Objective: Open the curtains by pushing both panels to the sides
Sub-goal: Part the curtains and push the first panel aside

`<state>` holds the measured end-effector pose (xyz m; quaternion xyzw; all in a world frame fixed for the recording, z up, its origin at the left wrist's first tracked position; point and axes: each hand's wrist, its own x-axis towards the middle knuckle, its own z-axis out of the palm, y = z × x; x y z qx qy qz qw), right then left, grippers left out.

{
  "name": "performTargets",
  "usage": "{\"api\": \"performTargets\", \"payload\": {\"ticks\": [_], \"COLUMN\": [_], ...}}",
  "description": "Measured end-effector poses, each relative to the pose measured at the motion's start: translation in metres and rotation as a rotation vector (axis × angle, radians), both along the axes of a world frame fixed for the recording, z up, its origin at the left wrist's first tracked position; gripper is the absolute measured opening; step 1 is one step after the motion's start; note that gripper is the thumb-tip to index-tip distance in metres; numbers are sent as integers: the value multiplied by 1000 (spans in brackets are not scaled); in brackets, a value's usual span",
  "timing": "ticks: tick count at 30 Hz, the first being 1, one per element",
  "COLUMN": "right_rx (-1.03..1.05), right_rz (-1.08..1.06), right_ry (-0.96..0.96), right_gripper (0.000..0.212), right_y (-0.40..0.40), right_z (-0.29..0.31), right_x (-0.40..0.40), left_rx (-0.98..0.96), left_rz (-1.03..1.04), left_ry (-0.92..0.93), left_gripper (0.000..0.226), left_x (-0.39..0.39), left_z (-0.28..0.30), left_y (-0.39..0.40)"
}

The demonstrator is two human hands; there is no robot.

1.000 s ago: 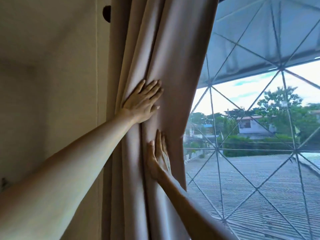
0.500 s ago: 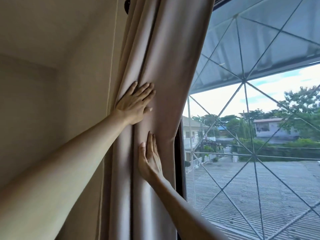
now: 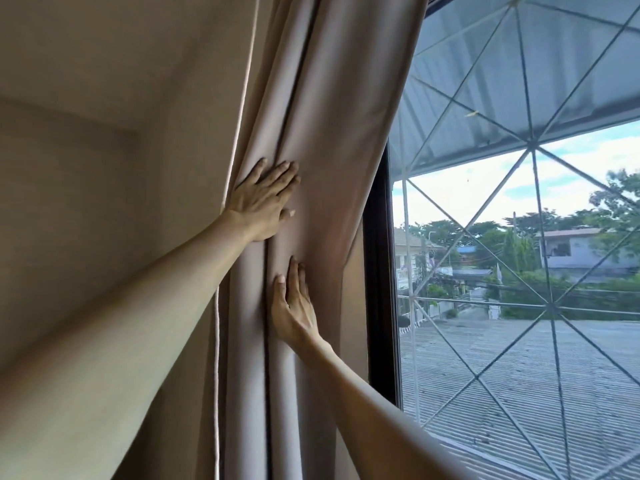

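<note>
A beige curtain panel (image 3: 332, 109) hangs bunched in folds against the left side of the window. My left hand (image 3: 263, 202) lies flat on the folds, fingers spread, pressing the cloth leftward. Below it my right hand (image 3: 294, 306) rests flat on the same panel with fingers together and pointing up. Neither hand grips the fabric. The dark window frame (image 3: 379, 271) shows just right of the curtain's edge. No second panel is in view.
A plain beige wall (image 3: 104, 168) fills the left. To the right the window glass (image 3: 519, 237) is uncovered, with a white diagonal grille outside, a corrugated roof, houses and trees beyond.
Both hands have pushed the panel further left. The curtain is bunched tighter, and the dark window frame and more glass have come into view.
</note>
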<state>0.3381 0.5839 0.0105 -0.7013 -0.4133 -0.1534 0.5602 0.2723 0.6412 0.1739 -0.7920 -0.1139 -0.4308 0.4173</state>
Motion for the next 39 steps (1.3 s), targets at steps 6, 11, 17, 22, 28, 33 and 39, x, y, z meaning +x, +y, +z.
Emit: {"api": "performTargets", "payload": {"ticks": [6,11,17,22,28,33,39], "right_rx": [-9,-32,-81,-136,-247,-393,-610], "right_rz": [-34,-60,-101,-159,-208,-297,-478], "right_ry": [15,23,48,25,48,32,23], "right_gripper": [60,59,57,57,57,59,62], "right_y": [-16,-44,-93,-150,-228,-299,-392], "right_z": [-10,-21,-31,-45,-62,-79,-85], "right_x": [-3,-14,-29,-47,-75,-95,-111], "left_rx": [-1,-38,-119,-217,-326,-439,-567], "left_rz": [-52,-75,-104,-198,-224,-201,-219], "left_ry": [20,46,64,91,148,197,327], "left_gripper": [66,65,65,64,64,62,62], "left_x": [-10,-22,-39,-52,-74,-93,-102], "left_z": [-9,-19,-36,-52,-78,-105,-141], "left_y": [-15,-39,-84,-132,-189,-228,-284]}}
